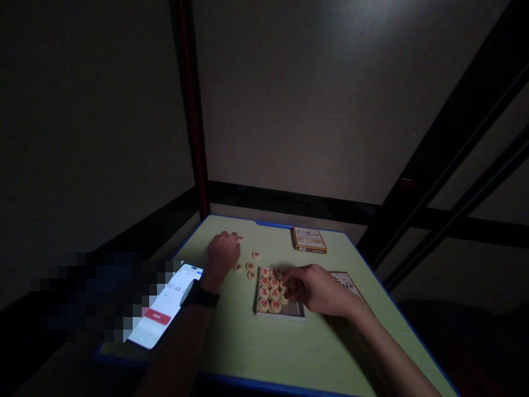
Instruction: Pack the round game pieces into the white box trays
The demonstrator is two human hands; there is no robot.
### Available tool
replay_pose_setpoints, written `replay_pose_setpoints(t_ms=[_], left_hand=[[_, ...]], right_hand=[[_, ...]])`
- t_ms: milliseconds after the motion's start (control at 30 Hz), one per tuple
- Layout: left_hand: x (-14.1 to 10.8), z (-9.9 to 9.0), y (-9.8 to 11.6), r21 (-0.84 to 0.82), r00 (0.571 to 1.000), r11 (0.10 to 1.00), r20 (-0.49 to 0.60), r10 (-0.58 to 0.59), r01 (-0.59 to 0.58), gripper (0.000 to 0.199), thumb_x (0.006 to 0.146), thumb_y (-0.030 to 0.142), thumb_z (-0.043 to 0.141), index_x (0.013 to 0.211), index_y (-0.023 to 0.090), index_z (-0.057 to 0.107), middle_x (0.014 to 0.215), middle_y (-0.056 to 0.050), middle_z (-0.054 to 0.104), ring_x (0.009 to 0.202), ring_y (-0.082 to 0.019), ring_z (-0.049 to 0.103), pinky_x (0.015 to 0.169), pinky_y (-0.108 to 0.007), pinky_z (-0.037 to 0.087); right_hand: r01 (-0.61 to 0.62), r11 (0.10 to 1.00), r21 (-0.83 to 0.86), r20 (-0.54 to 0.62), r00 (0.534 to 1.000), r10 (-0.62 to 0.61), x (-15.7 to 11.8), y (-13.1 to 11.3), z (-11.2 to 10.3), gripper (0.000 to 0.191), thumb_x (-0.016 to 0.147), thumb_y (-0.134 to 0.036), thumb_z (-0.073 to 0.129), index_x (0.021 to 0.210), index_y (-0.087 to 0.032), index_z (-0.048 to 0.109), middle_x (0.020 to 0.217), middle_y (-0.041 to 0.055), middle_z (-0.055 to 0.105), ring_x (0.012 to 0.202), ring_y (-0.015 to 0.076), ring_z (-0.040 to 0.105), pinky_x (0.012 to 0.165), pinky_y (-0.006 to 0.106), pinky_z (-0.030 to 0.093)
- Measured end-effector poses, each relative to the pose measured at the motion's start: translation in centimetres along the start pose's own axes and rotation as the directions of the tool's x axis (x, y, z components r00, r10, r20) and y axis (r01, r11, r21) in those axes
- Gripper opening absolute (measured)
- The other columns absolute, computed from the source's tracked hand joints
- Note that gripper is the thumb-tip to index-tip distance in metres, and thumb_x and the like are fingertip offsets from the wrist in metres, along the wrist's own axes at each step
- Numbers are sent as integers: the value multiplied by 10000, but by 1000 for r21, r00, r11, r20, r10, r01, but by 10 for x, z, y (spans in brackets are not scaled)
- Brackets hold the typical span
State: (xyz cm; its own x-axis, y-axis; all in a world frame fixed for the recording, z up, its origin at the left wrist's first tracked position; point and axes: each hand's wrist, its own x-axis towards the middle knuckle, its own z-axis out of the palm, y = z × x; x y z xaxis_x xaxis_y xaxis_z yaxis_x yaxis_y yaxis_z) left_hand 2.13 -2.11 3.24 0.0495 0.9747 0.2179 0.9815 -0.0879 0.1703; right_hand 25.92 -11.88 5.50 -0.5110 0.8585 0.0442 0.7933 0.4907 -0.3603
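My left hand [223, 253], with a dark band on its wrist, is closed over the far left of the table. A pale round xiangqi piece [240, 239] peeks out at its fingertips. My right hand [320, 288] reaches over the open box tray [298, 312], its fingers bent and pinched around a piece on the tray's right side; they partly cover that piece. Rows of xiangqi pieces with red characters [275, 293] fill the tray's left part, beside some dark-marked ones. Several loose pieces with dark characters [250, 266] lie between my left hand and the tray.
A lit phone [163, 309] showing a timer stands at the table's left edge. At the back right lies a printed box [309, 240]. Another printed box or lid [351, 286] is partly behind my right forearm. The green table [248, 353] has a blue rim.
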Motion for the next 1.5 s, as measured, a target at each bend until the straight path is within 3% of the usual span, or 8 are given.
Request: replay_pose_setpoints(t_ms=[200,367,500,700,900,1067,1267,1500], left_hand=[[1,13,-9,28,990,998,127,53,-57,266,914,195,501,1111,144,672,1142,-124,674,1090,-240,614,930,-319,481],[8,32,-14,-3,990,991,40,132,-132,297,906,161,503,1150,135,669,1134,-130,683,1095,-243,608,989,-334,454],[14,53,-14,-20,960,963,-87,266,-269,401,940,131,404,1290,104,597,1360,-162,585,1296,-247,504,1116,-366,355],[16,78,-13,17,950,951,-20,310,-310,434,981,211,359,1367,101,524,1461,-177,487,1349,-279,463,1096,-444,390],[13,61,-12,-10,927,927,27,374,-374,417,938,92,355,1255,92,625,1332,-164,612,1263,-226,547,1121,-354,367],[13,44,-10,-70,965,968,89,245,-240,396,913,101,404,1169,182,695,1165,-98,712,1107,-234,634,980,-350,471],[14,33,-9,-122,963,968,133,234,-218,316,881,119,485,1028,208,750,1077,-64,743,1040,-213,650,940,-307,468],[9,32,-1,-152,956,951,74,283,-270,319,900,169,529,1147,244,716,1116,-61,736,1060,-206,642,951,-308,468]], right_hand=[[-12,999,-32,-17,1000,12,0,-1,-2,322,690,-108,671,994,-208,708,764,6,715,673,160,619,587,241,331],[0,1000,-19,-35,999,0,0,0,0,320,697,-105,669,998,-206,714,766,11,721,676,159,623,596,242,342],[2,1000,-19,-44,999,-3,0,-1,0,317,692,-103,670,989,-204,717,729,4,706,644,147,599,583,237,332],[23,1000,-2,-39,999,-23,0,-2,0,271,683,-81,636,917,-195,713,730,0,697,637,137,581,583,231,337],[22,1000,-3,-44,999,-22,0,-1,1,309,682,-76,621,947,-204,715,745,-1,701,649,142,593,593,229,357],[-7,1000,-6,-52,999,7,1,0,1,300,703,-102,633,969,-212,718,756,3,714,674,154,619,613,234,370],[-13,1000,-24,-49,999,12,1,-1,1,302,708,-103,629,968,-220,726,758,1,721,669,154,621,610,239,362],[0,1000,-8,-54,999,0,1,0,1,322,699,-92,617,979,-209,725,784,16,735,685,165,638,629,246,386]])
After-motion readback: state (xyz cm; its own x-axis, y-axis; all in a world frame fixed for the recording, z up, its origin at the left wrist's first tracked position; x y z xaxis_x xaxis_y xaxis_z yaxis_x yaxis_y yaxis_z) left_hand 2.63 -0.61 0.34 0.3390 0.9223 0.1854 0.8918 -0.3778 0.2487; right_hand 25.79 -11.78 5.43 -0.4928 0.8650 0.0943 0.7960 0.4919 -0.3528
